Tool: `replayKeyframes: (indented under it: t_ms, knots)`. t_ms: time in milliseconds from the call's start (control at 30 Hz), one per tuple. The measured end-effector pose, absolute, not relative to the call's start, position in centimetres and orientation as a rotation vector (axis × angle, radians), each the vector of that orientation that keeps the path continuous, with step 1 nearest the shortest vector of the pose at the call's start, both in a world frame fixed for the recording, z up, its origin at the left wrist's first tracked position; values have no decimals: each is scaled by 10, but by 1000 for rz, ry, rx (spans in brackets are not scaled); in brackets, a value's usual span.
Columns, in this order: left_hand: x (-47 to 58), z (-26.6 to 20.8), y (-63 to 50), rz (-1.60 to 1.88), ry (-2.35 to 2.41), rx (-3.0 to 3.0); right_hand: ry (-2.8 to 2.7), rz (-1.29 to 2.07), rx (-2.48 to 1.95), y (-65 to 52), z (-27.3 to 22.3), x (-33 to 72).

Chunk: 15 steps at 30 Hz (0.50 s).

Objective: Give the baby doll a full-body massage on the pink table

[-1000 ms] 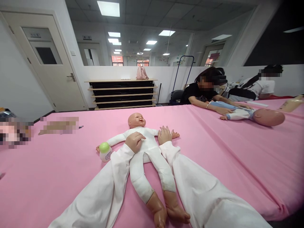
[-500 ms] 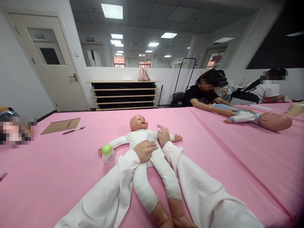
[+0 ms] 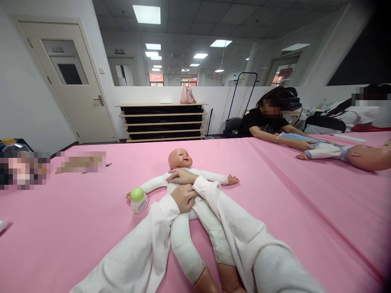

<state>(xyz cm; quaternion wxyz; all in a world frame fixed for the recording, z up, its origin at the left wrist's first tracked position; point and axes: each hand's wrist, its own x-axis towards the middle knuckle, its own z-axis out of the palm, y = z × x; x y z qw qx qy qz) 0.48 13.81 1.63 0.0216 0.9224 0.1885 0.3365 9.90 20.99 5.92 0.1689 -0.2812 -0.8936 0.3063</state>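
A baby doll (image 3: 214, 178) in a white suit lies on its back on the pink table cover (image 3: 275, 203), head away from me. My left hand (image 3: 184, 197) lies flat on the doll's belly. My right hand (image 3: 182, 176) rests across its upper chest, just below the chin, fingers pointing left. Both arms wear white sleeves. Neither hand holds anything. A small white bottle with a green cap (image 3: 138, 200) stands by the doll's outstretched arm, left of my left hand.
At the right, a person in black (image 3: 262, 122) leans over a second doll (image 3: 345, 152) on the same cover, and another person sits further right. A blurred flat item lies at the far left. A door and low shelves (image 3: 161, 122) stand behind.
My right hand has moved from the doll's arm on the right onto its upper chest. My left hand has slid down from the chest to the belly.
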Motion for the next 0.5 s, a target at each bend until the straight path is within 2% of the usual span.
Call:
replayKeyframes:
  t_ms: [267, 500]
  knots:
    - [1, 20, 135, 1020, 615, 2769, -2631, 554, -812, 212, 57, 107]
    - [-5, 26, 135, 977, 593, 2736, -2519, 187, -1032, 212, 45, 111]
